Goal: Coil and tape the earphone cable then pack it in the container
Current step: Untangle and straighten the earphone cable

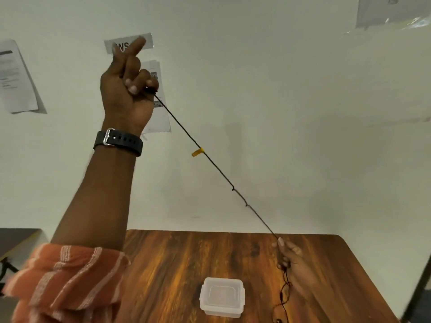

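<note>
1. Nearest the lens was a striped orange sleeve (pixel 63 276), pushed back from the raised left forearm, with a black watch (pixel 119 142) strapped at the wrist.
2. High against the wall, the left hand (pixel 127 89) had its lower fingers curled tight on one end of the earphone cable (pixel 217 167), while two fingers stood up crossed and free.
3. From that grip the cable ran taut in a straight diagonal, down and to the right, to the right hand (pixel 289 255) low over the wooden table (pixel 177 257).
4. Its fingers were pinched narrow on the cord; below them the slack dangled in loose kinks toward the tabletop.
5. A small yellow tag (pixel 197 152) sat on the stretched span, nearer the left hand.
6. The lidded translucent container (pixel 222 297) stood on the table, just left of the hanging slack and closer to the right hand.
7. My judgement: coiling had not begun, and winding would likely start around the raised left fingers, with the right hand feeding cord upward along that line.
</note>
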Demonstrator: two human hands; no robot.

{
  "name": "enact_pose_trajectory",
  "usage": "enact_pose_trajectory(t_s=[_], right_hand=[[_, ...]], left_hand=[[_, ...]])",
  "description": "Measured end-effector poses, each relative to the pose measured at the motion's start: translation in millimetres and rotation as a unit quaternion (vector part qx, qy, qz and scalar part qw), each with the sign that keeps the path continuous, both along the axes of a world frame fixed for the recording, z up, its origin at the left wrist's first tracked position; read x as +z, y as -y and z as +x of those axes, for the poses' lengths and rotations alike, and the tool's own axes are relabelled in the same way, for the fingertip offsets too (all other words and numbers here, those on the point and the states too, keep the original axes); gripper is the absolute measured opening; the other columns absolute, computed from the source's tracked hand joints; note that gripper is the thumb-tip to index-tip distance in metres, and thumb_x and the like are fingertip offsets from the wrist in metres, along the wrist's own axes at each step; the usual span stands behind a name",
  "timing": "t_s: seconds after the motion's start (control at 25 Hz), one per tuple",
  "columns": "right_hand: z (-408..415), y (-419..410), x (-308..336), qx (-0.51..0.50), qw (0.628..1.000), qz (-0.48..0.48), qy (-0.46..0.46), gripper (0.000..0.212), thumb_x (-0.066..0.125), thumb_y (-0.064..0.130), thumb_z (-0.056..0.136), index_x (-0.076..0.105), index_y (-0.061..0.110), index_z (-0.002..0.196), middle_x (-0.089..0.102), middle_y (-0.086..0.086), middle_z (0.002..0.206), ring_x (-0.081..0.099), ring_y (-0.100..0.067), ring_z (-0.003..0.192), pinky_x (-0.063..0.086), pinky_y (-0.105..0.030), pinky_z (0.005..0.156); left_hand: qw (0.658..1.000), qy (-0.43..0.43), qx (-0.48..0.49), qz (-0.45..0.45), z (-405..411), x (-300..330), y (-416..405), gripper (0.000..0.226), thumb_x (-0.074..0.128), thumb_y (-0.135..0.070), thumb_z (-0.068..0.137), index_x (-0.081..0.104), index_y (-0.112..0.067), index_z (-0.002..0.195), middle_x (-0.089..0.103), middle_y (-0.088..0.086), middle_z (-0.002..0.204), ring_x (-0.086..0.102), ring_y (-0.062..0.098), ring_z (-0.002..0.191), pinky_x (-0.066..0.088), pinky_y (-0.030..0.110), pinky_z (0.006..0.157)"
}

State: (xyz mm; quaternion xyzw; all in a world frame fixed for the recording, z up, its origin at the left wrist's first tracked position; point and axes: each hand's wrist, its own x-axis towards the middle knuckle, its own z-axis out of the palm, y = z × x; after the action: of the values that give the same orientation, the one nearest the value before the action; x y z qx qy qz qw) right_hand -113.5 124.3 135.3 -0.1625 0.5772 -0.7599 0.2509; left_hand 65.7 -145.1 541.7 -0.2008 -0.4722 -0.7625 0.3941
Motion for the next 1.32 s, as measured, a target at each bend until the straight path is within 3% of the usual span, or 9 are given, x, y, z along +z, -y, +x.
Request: enact_pose_trajectory(t_s=[0.12, 0.32, 0.48, 0.68, 0.84, 1.0, 1.12, 1.24, 1.32], right_hand=[[8.0, 2.7, 13.6, 0.054, 0.983, 0.132, -0.114, 0.029, 0.066, 0.029, 0.089, 0.071, 0.015, 0.113, 0.073, 0.003, 0.089, 0.067, -0.014, 0.079, 0.049, -0.023, 0.074], [33.3, 41.9, 125.9, 0.037, 0.957, 0.042, -0.283, 0.082, 0.073, 0.043, 0.076, 0.034, 0.037, 0.147, 0.049, 0.014, 0.145, 0.045, 0.006, 0.130, 0.038, -0.022, 0.106], [60.0, 75.7, 242.9, 0.131, 0.940, -0.100, -0.299, 0.078, 0.068, 0.032, 0.088, 0.023, 0.030, 0.152, 0.063, 0.004, 0.134, 0.056, -0.008, 0.127, 0.042, -0.025, 0.106], [75.2, 80.3, 228.4, 0.136, 0.932, -0.137, -0.306, 0.026, 0.065, 0.012, 0.092, 0.063, 0.004, 0.117, 0.058, -0.010, 0.065, 0.057, -0.021, 0.063, 0.047, -0.034, 0.069], [85.1, 67.0, 189.6, 0.063, 0.948, -0.134, -0.283, 0.021, 0.072, 0.014, 0.087, 0.069, 0.014, 0.107, 0.053, -0.004, 0.062, 0.053, -0.012, 0.061, 0.048, -0.019, 0.068], [84.7, 64.2, 165.2, -0.018, 0.952, -0.074, -0.298, 0.027, 0.050, 0.040, 0.097, 0.076, 0.035, 0.101, 0.072, 0.006, 0.098, 0.063, -0.009, 0.100, 0.048, -0.022, 0.088], [61.3, 54.4, 120.8, -0.148, 0.866, 0.079, -0.470, 0.009, 0.060, 0.039, 0.093, 0.068, 0.041, 0.097, 0.065, 0.016, 0.080, 0.060, -0.012, 0.085, 0.049, -0.038, 0.072], [36.4, 38.6, 94.9, 0.028, 0.782, 0.414, -0.465, 0.092, 0.066, 0.072, 0.065, 0.030, 0.042, 0.145, 0.061, 0.011, 0.118, 0.055, -0.022, 0.117, 0.047, -0.042, 0.092], [33.5, 27.9, 124.0, 0.132, 0.818, 0.405, -0.386, 0.149, 0.076, 0.081, 0.038, 0.004, 0.025, 0.156, 0.052, -0.002, 0.140, 0.051, -0.014, 0.123, 0.045, -0.028, 0.099]], left_hand=[[0.995, 0.033, -0.079, -0.051, -9.0, -11.3, -19.0, 0.051, 0.027, -0.033, 0.107, 0.041, 0.003, 0.141, 0.035, -0.003, 0.041, 0.036, 0.006, 0.035, 0.042, 0.018, 0.053], [0.961, 0.135, -0.213, -0.118, -37.8, -31.0, -68.2, 0.048, 0.023, -0.033, 0.107, 0.048, 0.000, 0.133, 0.038, -0.004, 0.043, 0.038, 0.005, 0.034, 0.045, 0.018, 0.054], [0.928, 0.171, -0.300, -0.141, -59.5, -26.7, -92.5, 0.045, 0.023, -0.032, 0.107, 0.052, -0.003, 0.126, 0.041, -0.004, 0.046, 0.039, 0.006, 0.032, 0.042, 0.018, 0.049], [0.961, 0.065, -0.256, -0.085, -48.7, 44.4, -78.4, 0.037, 0.027, -0.024, 0.108, 0.056, -0.001, 0.114, 0.049, -0.003, 0.051, 0.048, 0.009, 0.039, 0.052, 0.026, 0.057], [0.996, -0.025, -0.049, -0.064, -30.2, 100.5, -54.4, 0.031, 0.041, 0.004, 0.090, 0.051, -0.006, 0.062, 0.048, 0.000, 0.053, 0.057, 0.016, 0.054, 0.054, 0.033, 0.072], [0.995, -0.082, -0.041, -0.047, -18.6, 124.5, -35.6, 0.026, 0.050, 0.008, 0.081, 0.047, -0.005, 0.058, 0.054, 0.010, 0.057, 0.059, 0.026, 0.059, 0.054, 0.038, 0.071], [0.982, -0.147, -0.120, -0.011, -11.0, 134.6, -35.1, 0.017, 0.048, 0.005, 0.078, 0.056, 0.007, 0.063, 0.059, 0.019, 0.058, 0.060, 0.033, 0.053, 0.055, 0.040, 0.059], [0.994, -0.085, -0.071, -0.015, -12.3, 139.5, -45.3, 0.017, 0.046, 0.004, 0.085, 0.055, 0.005, 0.070, 0.060, 0.018, 0.057, 0.060, 0.032, 0.054, 0.057, 0.039, 0.057], [0.996, 0.005, -0.026, -0.082, -18.9, 128.7, -58.7, 0.014, 0.047, 0.002, 0.092, 0.054, 0.000, 0.080, 0.057, 0.008, 0.053, 0.060, 0.023, 0.057, 0.056, 0.036, 0.065]])
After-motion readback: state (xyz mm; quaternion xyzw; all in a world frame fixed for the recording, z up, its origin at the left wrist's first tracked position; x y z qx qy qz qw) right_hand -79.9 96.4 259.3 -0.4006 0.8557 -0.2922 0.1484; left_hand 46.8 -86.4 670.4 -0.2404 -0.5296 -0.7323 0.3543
